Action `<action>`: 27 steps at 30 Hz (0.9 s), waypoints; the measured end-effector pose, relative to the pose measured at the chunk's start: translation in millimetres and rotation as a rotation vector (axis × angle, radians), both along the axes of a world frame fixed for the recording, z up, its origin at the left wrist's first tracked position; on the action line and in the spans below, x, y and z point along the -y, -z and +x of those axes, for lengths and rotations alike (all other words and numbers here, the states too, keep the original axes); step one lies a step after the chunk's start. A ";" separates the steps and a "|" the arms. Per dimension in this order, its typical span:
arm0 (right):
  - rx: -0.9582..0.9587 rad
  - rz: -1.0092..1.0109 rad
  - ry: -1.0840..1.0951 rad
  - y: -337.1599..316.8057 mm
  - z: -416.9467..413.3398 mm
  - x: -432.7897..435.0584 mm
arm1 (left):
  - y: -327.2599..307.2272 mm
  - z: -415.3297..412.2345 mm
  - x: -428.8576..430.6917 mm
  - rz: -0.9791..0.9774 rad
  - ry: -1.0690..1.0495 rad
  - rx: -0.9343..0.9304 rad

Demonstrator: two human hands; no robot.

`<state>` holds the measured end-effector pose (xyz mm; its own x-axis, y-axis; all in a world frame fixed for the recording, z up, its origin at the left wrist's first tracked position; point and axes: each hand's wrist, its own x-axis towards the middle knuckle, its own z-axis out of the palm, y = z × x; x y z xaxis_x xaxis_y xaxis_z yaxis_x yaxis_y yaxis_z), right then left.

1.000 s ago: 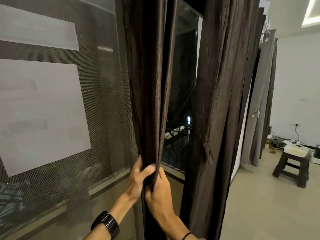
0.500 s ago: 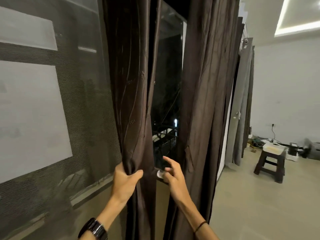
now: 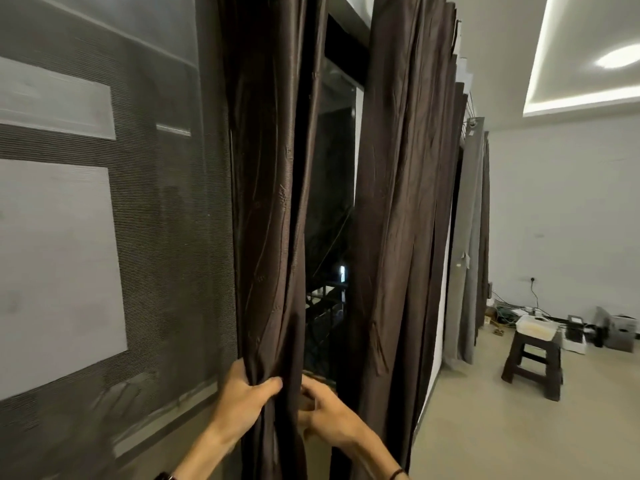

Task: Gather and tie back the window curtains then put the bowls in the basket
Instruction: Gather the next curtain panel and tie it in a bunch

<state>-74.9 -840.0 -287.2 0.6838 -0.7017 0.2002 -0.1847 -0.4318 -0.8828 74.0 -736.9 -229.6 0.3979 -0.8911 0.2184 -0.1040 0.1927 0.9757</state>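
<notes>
fabric fills the middle of the view: a long dark brown glossy curtain panel [image 3: 270,237] hangs in front of the dark window glass [image 3: 330,220], gathered into narrow folds. low on this panel we see the left hand [image 3: 242,400], its fingers and thumb curled round the gathered folds and clamped on them. the right hand [image 3: 332,414] is just beside it, at the right edge of the same panel, with its fingers bent toward the cloth. it is blurred (and partly hidden by a fold), so we cannot tell if it holds the cloth or only touches it. a second dark brown creased curtain panel [image 3: 398,237] hangs to the right, apart from the first, and the glass shows between them. left of the gripped panel we see a grey woven mesh screen [image 3: 173,254]. further right along the wall hangs a plain grey curtain [image 3: 471,254]. well apart, on the beige floor [image 3: 485,427], stands a dark brown four-legged stool [image 3: 533,365], and a white rectangular plastic container [image 3: 536,328] rests on its top. a thin dark band [image 3: 398,474] goes around the right wrist.
</notes>
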 end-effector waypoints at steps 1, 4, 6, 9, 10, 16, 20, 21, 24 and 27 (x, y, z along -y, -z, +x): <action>-0.081 -0.114 0.032 0.8 1.5 1.4 | -2.1 1.0 -0.8 -0.002 -0.002 -0.005; -0.230 -0.466 0.177 -3.3 -0.2 3.1 | -6.8 7.3 -2.9 -0.002 -0.030 0.036; -0.269 -0.669 0.197 -10.5 -4.8 -4.4 | -6.8 14.3 -0.9 0.011 -0.042 0.153; -0.315 -0.818 0.291 -21.9 -11.0 -17.2 | -8.2 21.2 1.3 0.094 -0.100 0.387; -0.263 -0.819 0.332 -26.6 -11.8 -23.0 | -9.4 21.3 2.1 0.117 -0.118 0.469; 0.127 -1.233 0.430 -45.7 1.4 -55.2 | -12.1 3.3 1.2 0.310 -0.271 0.820; 0.155 -1.390 0.251 -47.8 10.4 -62.3 | -10.6 -3.3 -4.0 0.217 -0.280 0.803; 0.145 -1.410 0.223 -48.9 10.0 -60.4 | -10.0 -4.3 -5.5 0.213 -0.288 0.771; 0.102 -1.394 0.167 -53.3 7.0 -56.6 | -4.1 -3.6 -8.5 0.206 -0.291 0.716; 0.020 -1.170 0.141 -58.3 4.2 -55.1 | -2.1 -2.6 -12.2 0.172 -0.237 0.662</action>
